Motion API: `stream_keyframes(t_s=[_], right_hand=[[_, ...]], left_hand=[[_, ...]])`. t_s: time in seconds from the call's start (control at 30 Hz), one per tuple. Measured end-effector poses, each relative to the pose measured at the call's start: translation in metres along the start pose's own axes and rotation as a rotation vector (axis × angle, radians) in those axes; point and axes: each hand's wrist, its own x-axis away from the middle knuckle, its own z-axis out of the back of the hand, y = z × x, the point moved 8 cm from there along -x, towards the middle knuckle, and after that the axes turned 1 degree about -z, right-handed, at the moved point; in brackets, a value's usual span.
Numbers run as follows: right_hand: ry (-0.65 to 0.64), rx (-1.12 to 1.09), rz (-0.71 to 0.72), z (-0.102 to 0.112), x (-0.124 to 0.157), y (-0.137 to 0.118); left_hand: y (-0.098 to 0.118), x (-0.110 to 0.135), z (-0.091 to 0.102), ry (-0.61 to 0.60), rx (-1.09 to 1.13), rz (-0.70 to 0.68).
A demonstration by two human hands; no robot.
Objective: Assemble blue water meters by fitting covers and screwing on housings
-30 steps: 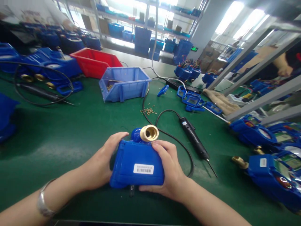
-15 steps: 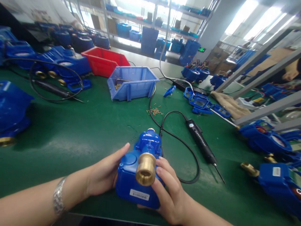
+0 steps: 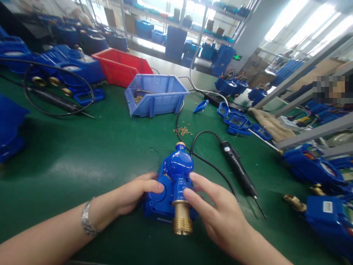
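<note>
Head view, looking forward and down

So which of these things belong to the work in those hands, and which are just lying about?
Belonging, it seems:
Blue meter with a threaded brass end, between the left hand and right hand
Corded black screwdriver on the right, perhaps
Loose brass screws, perhaps

Apparently just lying about:
Red bin
Tan cloth
Far-left screwdriver

Blue housing [image 3: 179,162] appears smooth and glossy; its threaded fitting [image 3: 182,223], toward near edge of the smooth, semi-gloss green table [image 3: 82,154], shiny brass-coloured metal; power screwdriver [image 3: 237,168], mostly matt black plastic; beige cloth [image 3: 271,125], rough, matt.
</note>
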Motion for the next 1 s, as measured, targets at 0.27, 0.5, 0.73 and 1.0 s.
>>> stream_keyframes(t_s=[0.27, 0.5, 0.73, 1.0], right_hand=[[-0.32, 0.067, 0.169, -0.02, -0.052, -0.008], [-0.43, 0.077, 0.092, -0.038, -0.066, -0.02], [-0.482, -0.278, -0.01, -0.046, -0.093, 0.004], [-0.283, -0.371, -0.688, -0.062, -0.11, 0.154]], left_hand=[[0.002, 0.003, 0.003, -0.064, -0.004, -0.076], [0.005, 0.009, 0.012, -0.022, -0.009, -0.119], [0.02, 0.013, 0.028, 0.095, 0.051, -0.117], [0.03, 0.007, 0.045, 0.158, 0.103, -0.12]])
